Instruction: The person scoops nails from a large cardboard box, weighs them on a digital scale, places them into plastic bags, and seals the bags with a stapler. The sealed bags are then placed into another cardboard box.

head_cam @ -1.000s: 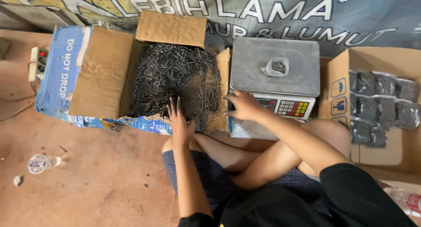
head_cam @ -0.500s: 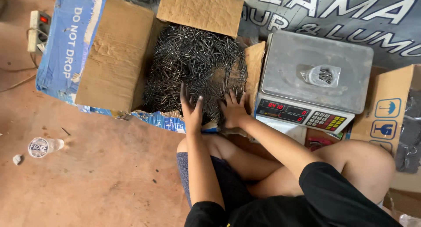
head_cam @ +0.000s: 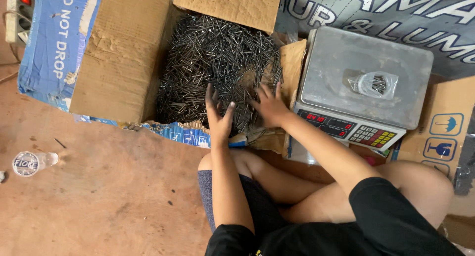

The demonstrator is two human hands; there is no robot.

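Far left, on the floor (head_cam: 99, 196): a power strip (head_cam: 17, 13) at the top edge, a clear cup (head_cam: 30, 163) lying lower down. Next, a torn cardboard box (head_cam: 118, 53), flaps open, blue printed side turned left. Inside the box, a heap of dark nails (head_cam: 217, 53), filling its right part. Left hand (head_cam: 218, 118) at the near edge of the heap, fingers spread and pointing up into the nails, grip open, palm turned toward the right hand; touching the nails at the fingertips. Just beside it, right hand (head_cam: 269, 106) flat on the nails, fingers splayed, grip open, nothing pinched. Further right, a grey scale (head_cam: 361, 78) close against the box, red digits lit on its front panel. On the pan, a small clear bag (head_cam: 373, 84) with a few nails inside. Far right, a second carton (head_cam: 445, 132) partly behind the scale. Below, crossed bare legs on the floor.
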